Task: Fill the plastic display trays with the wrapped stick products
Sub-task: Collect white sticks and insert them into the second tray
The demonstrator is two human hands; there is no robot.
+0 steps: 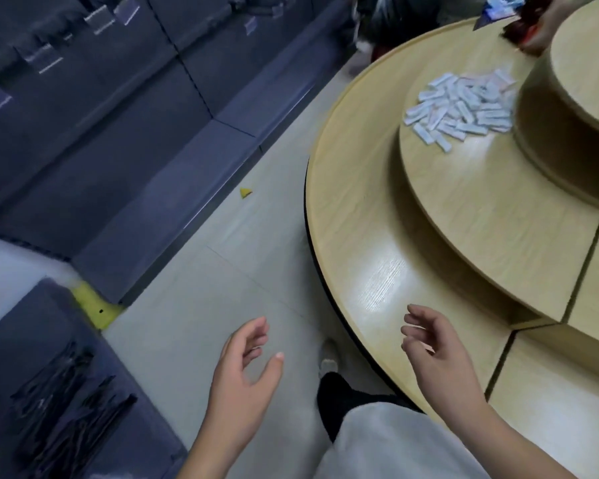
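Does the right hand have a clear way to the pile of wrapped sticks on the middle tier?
Probably yes, with a lean: the right hand is open and empty, and only bare wood of the tiered table lies between it and the distant pile of wrapped sticks.

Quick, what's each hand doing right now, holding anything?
Left hand: open, fingers loosely curled, holding nothing, above the floor.
Right hand: open, fingers loosely curled, holding nothing, over the edge of the round wooden stand.

Blurred red packets (pixel 520 33), perhaps snacks
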